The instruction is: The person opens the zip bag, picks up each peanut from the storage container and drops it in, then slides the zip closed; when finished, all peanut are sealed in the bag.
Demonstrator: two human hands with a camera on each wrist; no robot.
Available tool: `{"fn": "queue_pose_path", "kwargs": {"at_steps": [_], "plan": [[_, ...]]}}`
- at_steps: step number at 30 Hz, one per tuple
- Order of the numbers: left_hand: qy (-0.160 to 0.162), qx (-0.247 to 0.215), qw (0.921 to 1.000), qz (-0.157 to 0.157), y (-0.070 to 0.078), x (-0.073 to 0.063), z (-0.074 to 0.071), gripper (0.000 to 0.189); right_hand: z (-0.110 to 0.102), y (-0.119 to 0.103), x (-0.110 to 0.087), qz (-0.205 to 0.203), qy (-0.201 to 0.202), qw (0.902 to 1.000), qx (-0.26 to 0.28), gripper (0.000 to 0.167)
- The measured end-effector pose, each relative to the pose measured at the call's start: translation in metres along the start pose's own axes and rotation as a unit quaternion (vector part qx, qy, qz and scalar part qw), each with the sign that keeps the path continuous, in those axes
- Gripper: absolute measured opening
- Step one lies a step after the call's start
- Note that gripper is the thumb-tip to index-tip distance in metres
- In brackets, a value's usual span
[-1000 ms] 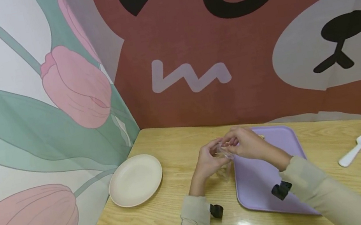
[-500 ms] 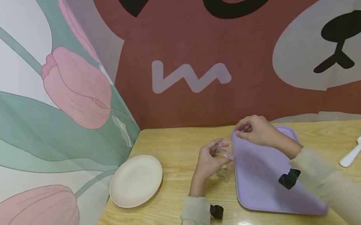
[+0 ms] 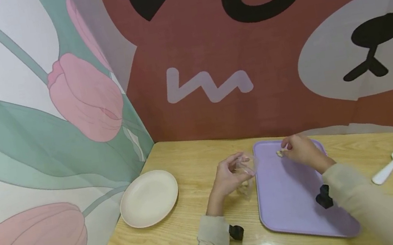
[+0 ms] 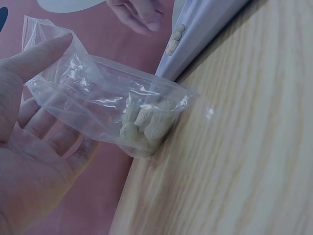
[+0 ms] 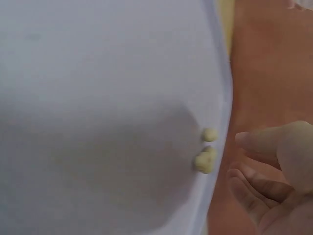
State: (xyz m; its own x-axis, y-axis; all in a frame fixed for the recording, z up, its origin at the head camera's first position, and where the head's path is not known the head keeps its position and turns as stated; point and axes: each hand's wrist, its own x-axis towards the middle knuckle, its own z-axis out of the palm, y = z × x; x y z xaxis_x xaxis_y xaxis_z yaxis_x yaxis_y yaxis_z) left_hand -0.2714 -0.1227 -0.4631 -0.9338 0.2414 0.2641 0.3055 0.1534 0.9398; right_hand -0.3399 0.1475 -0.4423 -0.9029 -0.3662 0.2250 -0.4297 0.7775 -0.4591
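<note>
I saw that, since a second before, the right hand (image 3: 304,151) had left the one clear bag (image 4: 98,102) for the single tray's (image 3: 290,204) far end, fingers apart beside at least two peanuts (image 5: 205,162). The left hand (image 3: 227,176) stayed clamped on the bag beside the tray, its long axis slanting, mouth uppermost.

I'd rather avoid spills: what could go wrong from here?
The left hand holds a clear bag that looks open, so the bagged peanuts could spill if it tips. The loose peanuts lie near the edge of the purple tray; the nearby right hand might knock them off.
</note>
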Motion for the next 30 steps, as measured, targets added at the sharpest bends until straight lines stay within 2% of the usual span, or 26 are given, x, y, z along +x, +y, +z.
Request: {"fn": "queue_pose_path", "kwargs": {"at_steps": [6, 11, 18, 20, 27, 30], "plan": [[0.009, -0.011, 0.9999, -0.001, -0.002, -0.003, -0.002, 0.065, 0.016, 0.009, -0.001, -0.020, 0.028, 0.9994, -0.008, 0.007], [0.001, -0.012, 0.9999, -0.006, 0.000, -0.002, -0.002, 0.065, 0.022, 0.018, -0.003, -0.012, 0.033, 0.9992, -0.018, 0.005], [-0.012, -0.017, 0.9998, -0.006, 0.032, -0.010, -0.004, 0.062, 0.022, 0.022, -0.004, 0.005, 0.034, 0.9994, -0.001, 0.005], [-0.011, -0.019, 0.9998, -0.003, 0.036, -0.011, -0.004, 0.061, 0.021, 0.021, -0.004, 0.008, 0.034, 0.9994, 0.001, 0.004], [0.000, 0.003, 1.0000, -0.006, -0.002, 0.000, 0.000, 0.064, 0.021, 0.024, -0.007, 0.014, 0.036, 0.9992, 0.010, 0.006], [0.002, 0.008, 0.9999, -0.006, -0.003, 0.000, 0.001, 0.064, 0.018, 0.021, -0.007, 0.013, 0.040, 0.9989, 0.020, 0.010]]}}
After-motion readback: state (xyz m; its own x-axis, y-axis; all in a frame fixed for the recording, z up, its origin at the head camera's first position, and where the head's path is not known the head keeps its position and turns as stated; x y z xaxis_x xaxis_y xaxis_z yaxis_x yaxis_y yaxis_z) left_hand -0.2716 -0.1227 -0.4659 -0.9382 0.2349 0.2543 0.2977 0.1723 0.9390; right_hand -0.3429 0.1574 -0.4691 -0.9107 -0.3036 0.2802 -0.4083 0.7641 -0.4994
